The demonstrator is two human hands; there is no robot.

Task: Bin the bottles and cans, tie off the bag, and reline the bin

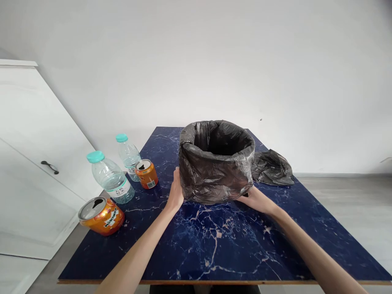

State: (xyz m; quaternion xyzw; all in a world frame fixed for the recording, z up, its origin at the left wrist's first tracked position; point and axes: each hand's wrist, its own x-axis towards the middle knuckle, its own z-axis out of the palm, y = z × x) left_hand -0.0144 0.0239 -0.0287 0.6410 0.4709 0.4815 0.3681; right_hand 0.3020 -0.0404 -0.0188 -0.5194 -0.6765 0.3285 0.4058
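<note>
A trash bin lined with a black plastic bag (211, 175) stands upright at the middle of the table, its mouth open towards me. The bag is folded over the rim and hangs down the outside, hiding the bin's walls. My left hand (175, 192) presses along the left side, its fingertips partly hidden behind the bag. At the lower right, my right hand (255, 200) grips the bin, with its fingers tucked under the bag's edge. Just behind that hand, a crumpled black plastic bag (272, 168) lies on the table.
Along the left edge of the blue marbled table (214, 249) stand a near orange can (105, 218), a far orange can (147, 174), a near water bottle (112, 179) and a far water bottle (128, 155). A white cabinet (33, 163) is at left, a wall behind.
</note>
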